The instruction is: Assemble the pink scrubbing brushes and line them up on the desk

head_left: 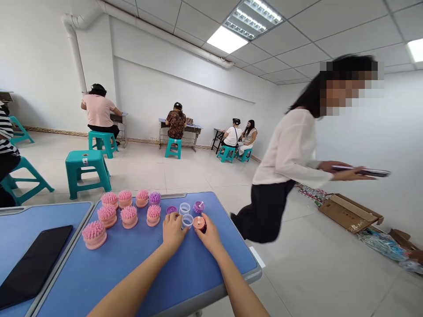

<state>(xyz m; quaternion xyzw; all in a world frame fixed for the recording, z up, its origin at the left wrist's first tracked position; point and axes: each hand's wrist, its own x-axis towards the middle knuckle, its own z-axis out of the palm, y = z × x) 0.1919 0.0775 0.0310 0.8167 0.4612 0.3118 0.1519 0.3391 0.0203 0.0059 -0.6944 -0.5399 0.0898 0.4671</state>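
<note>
My left hand (173, 230) has its fingers around a clear plastic cup (187, 221) near the middle of the blue table (139, 268). Just to its right, my right hand (209, 233) grips an orange round piece (198, 223) with a small white stem on top. Behind them stand a second clear cup (184, 208), a purple disc (172, 210) and a purple bristled piece (198, 207) with a white stem. Several pink bristled brushes (128, 216) and one purple brush (154, 199) stand upright to the left.
A dark flat panel (36, 264) lies on the adjoining table at left. A person in white (291, 149) passes on the right, holding a flat object. Teal stools (86, 169), seated people and an open cardboard box (350, 212) are farther off.
</note>
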